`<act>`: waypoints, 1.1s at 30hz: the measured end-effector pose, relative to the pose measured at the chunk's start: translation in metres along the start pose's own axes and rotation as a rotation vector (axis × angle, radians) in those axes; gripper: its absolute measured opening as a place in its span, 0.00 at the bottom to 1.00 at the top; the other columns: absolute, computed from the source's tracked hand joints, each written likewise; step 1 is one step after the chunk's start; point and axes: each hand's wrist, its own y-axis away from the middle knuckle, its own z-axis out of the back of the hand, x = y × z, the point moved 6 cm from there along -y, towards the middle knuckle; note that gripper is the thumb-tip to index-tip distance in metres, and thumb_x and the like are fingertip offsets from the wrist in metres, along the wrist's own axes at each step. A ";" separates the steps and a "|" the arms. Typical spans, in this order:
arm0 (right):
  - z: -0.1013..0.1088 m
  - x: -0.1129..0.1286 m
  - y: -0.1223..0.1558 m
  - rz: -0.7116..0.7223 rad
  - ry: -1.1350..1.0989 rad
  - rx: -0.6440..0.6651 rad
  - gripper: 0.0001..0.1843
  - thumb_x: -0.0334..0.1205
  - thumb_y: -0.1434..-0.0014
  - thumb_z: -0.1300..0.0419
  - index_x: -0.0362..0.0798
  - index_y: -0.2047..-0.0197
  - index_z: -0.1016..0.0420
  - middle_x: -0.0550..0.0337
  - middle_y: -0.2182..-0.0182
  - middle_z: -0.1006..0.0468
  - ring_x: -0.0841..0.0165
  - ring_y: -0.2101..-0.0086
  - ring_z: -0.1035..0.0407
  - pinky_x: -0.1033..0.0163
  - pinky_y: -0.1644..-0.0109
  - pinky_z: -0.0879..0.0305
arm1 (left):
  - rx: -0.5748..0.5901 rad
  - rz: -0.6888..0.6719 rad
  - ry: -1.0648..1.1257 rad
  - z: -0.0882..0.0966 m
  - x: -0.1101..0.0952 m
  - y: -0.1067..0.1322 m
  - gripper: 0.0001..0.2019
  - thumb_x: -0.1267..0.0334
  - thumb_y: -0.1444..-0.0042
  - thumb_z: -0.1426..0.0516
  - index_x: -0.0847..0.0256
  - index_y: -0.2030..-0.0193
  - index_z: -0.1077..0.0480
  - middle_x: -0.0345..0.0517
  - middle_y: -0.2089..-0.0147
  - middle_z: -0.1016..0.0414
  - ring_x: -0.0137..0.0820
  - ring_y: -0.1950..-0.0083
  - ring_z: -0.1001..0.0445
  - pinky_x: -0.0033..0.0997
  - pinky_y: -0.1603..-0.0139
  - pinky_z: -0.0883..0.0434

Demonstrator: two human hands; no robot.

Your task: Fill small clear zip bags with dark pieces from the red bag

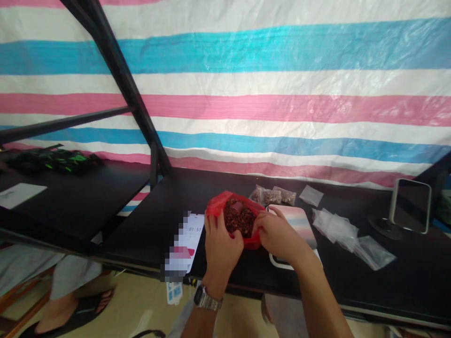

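Observation:
A red plastic bag stands open on the black table, filled with small dark brown pieces. A small reddish scoop or cup lies among them. My left hand, with a watch on its wrist, grips the bag's near left rim. My right hand pinches the rim on the right side. Just right of the bag, partly behind my right arm, sits a flat white device with a shiny, reflective top, perhaps a scale. Behind the bag lie several small filled clear bags.
Unfilled clear zip bags lie to the right, with another bag farther back. A framed mirror or screen on a stand is at far right. A partly pixelated phone-like sheet lies left. A black frame post rises behind; a person's foot shows below.

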 end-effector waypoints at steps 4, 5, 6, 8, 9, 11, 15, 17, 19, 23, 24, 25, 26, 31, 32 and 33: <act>0.024 -0.001 0.010 0.174 -0.226 -0.136 0.25 0.23 0.48 0.48 0.52 0.58 0.14 0.56 0.51 0.13 0.60 0.42 0.24 0.43 0.24 0.48 | -0.153 -0.060 0.029 0.012 -0.001 -0.001 0.22 0.69 0.43 0.42 0.67 0.41 0.25 0.65 0.39 0.25 0.59 0.29 0.33 0.65 0.27 0.33; 0.034 -0.008 0.013 0.203 -0.292 -0.189 0.25 0.24 0.47 0.48 0.52 0.55 0.14 0.56 0.49 0.13 0.61 0.41 0.25 0.47 0.26 0.43 | -0.213 -0.072 0.037 0.016 -0.001 0.000 0.18 0.69 0.42 0.43 0.64 0.46 0.23 0.62 0.43 0.23 0.58 0.30 0.33 0.64 0.27 0.34; 0.046 -0.020 0.018 0.194 -0.337 -0.259 0.25 0.26 0.46 0.48 0.52 0.53 0.15 0.55 0.48 0.14 0.61 0.41 0.24 0.50 0.29 0.38 | -0.262 -0.087 0.045 0.019 -0.002 0.000 0.15 0.69 0.41 0.43 0.62 0.49 0.22 0.58 0.47 0.21 0.56 0.30 0.32 0.64 0.27 0.35; 0.070 -0.058 0.034 0.041 -0.314 -0.458 0.21 0.30 0.41 0.47 0.51 0.52 0.16 0.53 0.50 0.14 0.60 0.47 0.22 0.52 0.34 0.32 | -0.349 -0.118 0.054 0.026 -0.005 0.002 0.11 0.69 0.41 0.43 0.59 0.54 0.22 0.54 0.53 0.20 0.54 0.32 0.31 0.63 0.28 0.35; 0.081 -0.082 0.047 -0.090 -0.235 -0.576 0.20 0.32 0.40 0.47 0.50 0.53 0.16 0.52 0.52 0.14 0.59 0.49 0.21 0.51 0.38 0.30 | -0.392 -0.131 0.058 0.029 -0.008 0.003 0.10 0.70 0.41 0.43 0.59 0.55 0.23 0.53 0.53 0.20 0.54 0.33 0.30 0.63 0.28 0.35; 0.093 -0.128 0.074 -0.357 -0.013 -0.633 0.19 0.31 0.41 0.45 0.48 0.52 0.16 0.48 0.51 0.15 0.55 0.49 0.22 0.47 0.38 0.30 | -0.473 -0.168 0.074 0.036 -0.015 0.007 0.09 0.71 0.42 0.42 0.57 0.57 0.23 0.52 0.53 0.21 0.52 0.35 0.29 0.62 0.30 0.34; 0.084 -0.192 0.116 -0.656 0.166 -0.328 0.18 0.29 0.45 0.37 0.43 0.51 0.16 0.42 0.55 0.17 0.53 0.55 0.21 0.51 0.44 0.28 | -0.579 -0.318 0.101 0.048 -0.038 0.020 0.11 0.76 0.46 0.41 0.55 0.60 0.24 0.51 0.55 0.24 0.50 0.40 0.29 0.58 0.37 0.32; 0.079 -0.201 0.127 -0.698 0.151 -0.268 0.19 0.28 0.44 0.36 0.43 0.49 0.17 0.44 0.55 0.17 0.55 0.56 0.20 0.55 0.48 0.28 | -0.583 -0.398 0.111 0.049 -0.049 0.026 0.13 0.77 0.47 0.41 0.55 0.61 0.25 0.50 0.56 0.25 0.47 0.44 0.28 0.54 0.41 0.32; 0.076 -0.199 0.130 -0.696 0.121 -0.242 0.20 0.29 0.43 0.35 0.43 0.47 0.17 0.45 0.54 0.17 0.56 0.56 0.20 0.57 0.50 0.28 | -0.562 -0.466 0.135 0.047 -0.058 0.032 0.13 0.78 0.49 0.41 0.55 0.62 0.25 0.48 0.58 0.25 0.45 0.48 0.28 0.51 0.43 0.31; 0.072 -0.188 0.124 -0.613 0.071 -0.209 0.23 0.26 0.46 0.35 0.45 0.46 0.18 0.46 0.52 0.16 0.58 0.54 0.20 0.59 0.48 0.29 | -0.512 -0.577 0.201 0.040 -0.071 0.043 0.15 0.80 0.49 0.41 0.54 0.62 0.26 0.46 0.61 0.25 0.41 0.54 0.27 0.46 0.48 0.29; 0.072 -0.188 0.123 -0.619 0.057 -0.209 0.23 0.25 0.46 0.36 0.46 0.47 0.17 0.48 0.54 0.15 0.59 0.56 0.20 0.59 0.50 0.29 | -0.499 -0.600 0.213 0.039 -0.074 0.045 0.15 0.80 0.49 0.41 0.54 0.62 0.26 0.45 0.62 0.25 0.40 0.56 0.27 0.44 0.48 0.29; 0.073 -0.190 0.123 -0.641 0.045 -0.219 0.21 0.25 0.45 0.38 0.47 0.49 0.17 0.49 0.56 0.14 0.59 0.58 0.19 0.60 0.52 0.30 | -0.485 -0.619 0.223 0.037 -0.076 0.047 0.15 0.81 0.49 0.41 0.54 0.62 0.26 0.45 0.62 0.25 0.39 0.57 0.27 0.43 0.49 0.28; 0.075 -0.191 0.124 -0.669 0.035 -0.234 0.19 0.25 0.44 0.39 0.48 0.51 0.17 0.51 0.59 0.14 0.60 0.60 0.19 0.60 0.54 0.30 | -0.471 -0.632 0.232 0.036 -0.078 0.049 0.15 0.81 0.49 0.42 0.54 0.62 0.26 0.45 0.62 0.24 0.39 0.57 0.26 0.43 0.49 0.28; 0.095 -0.175 0.122 -0.641 -0.086 -0.411 0.11 0.31 0.40 0.40 0.48 0.57 0.18 0.54 0.67 0.16 0.62 0.66 0.22 0.60 0.59 0.33 | -0.384 -0.654 0.271 0.028 -0.086 0.053 0.15 0.81 0.46 0.42 0.55 0.60 0.25 0.46 0.61 0.23 0.37 0.57 0.24 0.40 0.50 0.25; 0.098 -0.165 0.118 -0.583 -0.162 -0.443 0.10 0.33 0.40 0.39 0.48 0.56 0.19 0.56 0.68 0.16 0.62 0.67 0.22 0.61 0.60 0.32 | -0.356 -0.660 0.278 0.025 -0.088 0.053 0.15 0.80 0.45 0.41 0.55 0.57 0.25 0.47 0.59 0.22 0.38 0.55 0.23 0.41 0.49 0.24; 0.099 -0.151 0.113 -0.505 -0.255 -0.458 0.10 0.36 0.40 0.38 0.48 0.55 0.20 0.57 0.68 0.17 0.63 0.67 0.23 0.61 0.60 0.31 | -0.318 -0.663 0.281 0.021 -0.091 0.054 0.16 0.78 0.43 0.40 0.55 0.52 0.24 0.49 0.55 0.21 0.39 0.52 0.22 0.42 0.47 0.23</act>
